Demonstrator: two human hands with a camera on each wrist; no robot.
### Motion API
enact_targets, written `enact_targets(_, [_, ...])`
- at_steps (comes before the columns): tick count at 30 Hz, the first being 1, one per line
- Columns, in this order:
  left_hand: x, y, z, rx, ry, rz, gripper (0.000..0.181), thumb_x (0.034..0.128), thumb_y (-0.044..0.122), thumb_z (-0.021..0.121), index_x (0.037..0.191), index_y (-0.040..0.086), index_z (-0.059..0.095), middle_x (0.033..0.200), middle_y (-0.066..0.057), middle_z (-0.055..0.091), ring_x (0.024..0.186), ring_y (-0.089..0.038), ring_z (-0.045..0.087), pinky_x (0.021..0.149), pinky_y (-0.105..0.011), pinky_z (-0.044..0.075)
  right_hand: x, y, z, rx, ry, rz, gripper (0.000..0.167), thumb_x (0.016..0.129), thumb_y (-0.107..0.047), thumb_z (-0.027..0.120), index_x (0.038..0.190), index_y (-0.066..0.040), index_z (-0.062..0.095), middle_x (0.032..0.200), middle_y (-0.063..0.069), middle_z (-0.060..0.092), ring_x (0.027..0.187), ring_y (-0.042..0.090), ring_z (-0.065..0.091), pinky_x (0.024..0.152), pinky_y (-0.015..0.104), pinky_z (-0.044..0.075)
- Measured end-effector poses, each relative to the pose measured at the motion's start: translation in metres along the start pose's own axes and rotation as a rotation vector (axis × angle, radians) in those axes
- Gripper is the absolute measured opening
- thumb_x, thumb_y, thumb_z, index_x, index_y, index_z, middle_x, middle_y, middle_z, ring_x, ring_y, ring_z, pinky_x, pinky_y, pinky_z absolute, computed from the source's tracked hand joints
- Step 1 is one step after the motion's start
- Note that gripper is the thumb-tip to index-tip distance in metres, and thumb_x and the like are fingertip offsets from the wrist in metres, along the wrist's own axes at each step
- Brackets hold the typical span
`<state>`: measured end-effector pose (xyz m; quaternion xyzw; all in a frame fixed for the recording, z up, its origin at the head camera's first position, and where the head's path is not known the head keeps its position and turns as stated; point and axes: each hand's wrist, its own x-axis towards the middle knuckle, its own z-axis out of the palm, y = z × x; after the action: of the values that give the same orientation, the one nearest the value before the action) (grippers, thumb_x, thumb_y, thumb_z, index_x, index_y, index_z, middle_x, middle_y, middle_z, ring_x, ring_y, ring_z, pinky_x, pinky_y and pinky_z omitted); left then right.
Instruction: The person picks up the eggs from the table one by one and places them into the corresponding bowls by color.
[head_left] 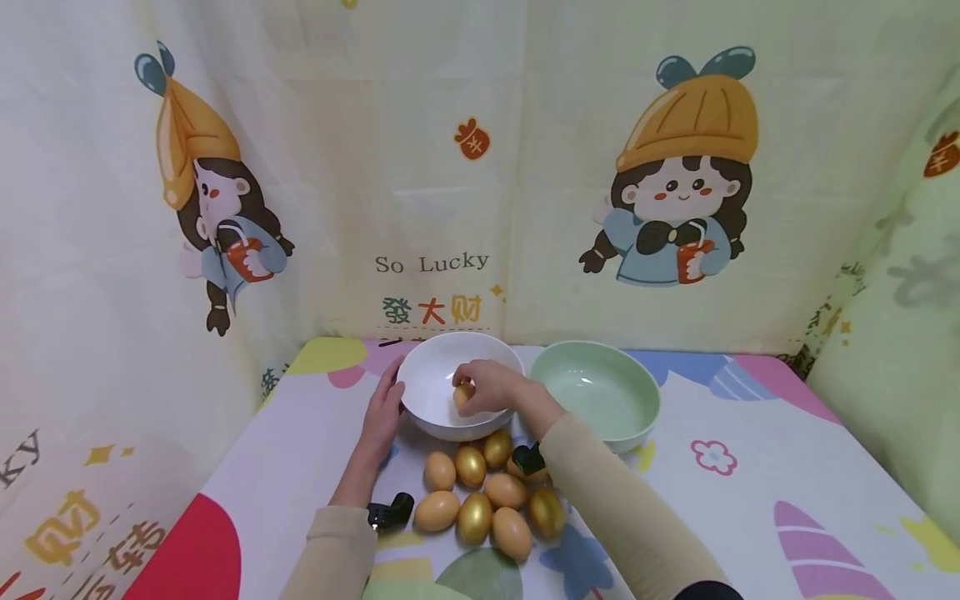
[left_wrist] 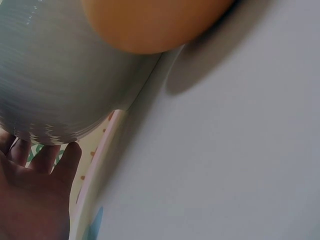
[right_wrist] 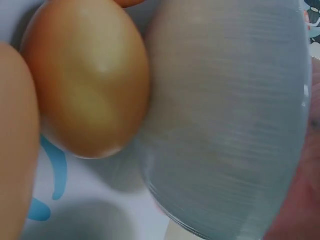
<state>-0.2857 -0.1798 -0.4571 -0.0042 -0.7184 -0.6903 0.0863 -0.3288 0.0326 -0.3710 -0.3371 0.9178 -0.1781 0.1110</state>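
Note:
In the head view my left hand [head_left: 384, 410] grips the left side of a white bowl [head_left: 427, 367]; the left wrist view shows its fingers [left_wrist: 67, 162] against the bowl's outer wall [left_wrist: 60, 75]. Inside that bowl, my right hand [head_left: 491, 387] pinches a brown egg [head_left: 463, 397] between thumb and fingers. Just in front of the bowl lie several brown eggs [head_left: 437, 511] and several golden eggs [head_left: 475, 518] in a cluster. One golden egg [right_wrist: 90, 80] sits close beside the bowl's wall [right_wrist: 225, 120] in the right wrist view, where the right hand is mostly hidden behind the bowl.
A light green bowl [head_left: 592, 387] stands right of the white one, behind the right forearm. Both rest on a table with a colourful printed cloth [head_left: 720, 517]. A printed curtain [head_left: 540, 250] hangs behind the table's far edge.

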Motion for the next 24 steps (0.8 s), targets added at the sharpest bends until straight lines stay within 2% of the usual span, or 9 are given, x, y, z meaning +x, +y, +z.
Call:
enact_targets(6, [-0.0016,-0.0004,-0.0009,0.017,0.006,-0.001,0.052,0.1086,0.031,0.037,0.160,0.024,0.031,0.163,-0.001,0.031,0.146,-0.025,0.033,0.115,-0.049,0.033,-0.0005,-0.0004,0.0070,-0.045,-0.058,0.043,0.034,0.084,-0.022,0.078,0.115,-0.015,0.067,0.099,-0.001,0.061,0.093,0.017,0.053,0.085,0.028,0.045])
enact_targets(15, [-0.0009,0.0015,-0.0007,0.001,0.006,0.000,0.053,0.1084,0.030,0.038,0.160,0.021,0.031,0.162,-0.001,0.031,0.146,-0.026,0.033,0.115,-0.050,0.032,0.0001,-0.0037,0.0059,-0.066,-0.084,0.064,0.032,0.084,-0.025,0.079,0.112,-0.015,0.066,0.094,-0.001,0.059,0.089,0.017,0.053,0.079,0.029,0.043])
enact_targets(19, [-0.0012,0.0014,-0.0004,0.001,0.010,-0.002,0.052,0.1082,0.031,0.038,0.160,0.022,0.032,0.162,-0.001,0.031,0.145,-0.026,0.033,0.115,-0.050,0.032,0.0001,-0.0044,0.0058,-0.080,-0.091,0.071,0.036,0.085,-0.028,0.078,0.116,-0.016,0.066,0.099,0.000,0.061,0.092,0.017,0.054,0.084,0.030,0.046])
enact_targets(24, [-0.0014,0.0013,0.0002,0.000,0.008,-0.005,0.053,0.1082,0.031,0.038,0.160,0.022,0.031,0.162,-0.001,0.031,0.144,-0.027,0.034,0.114,-0.051,0.033,-0.0016,-0.0043,0.0034,-0.068,-0.081,0.063,0.047,0.085,-0.033,0.080,0.127,-0.016,0.064,0.116,0.004,0.063,0.103,0.018,0.055,0.096,0.033,0.047])
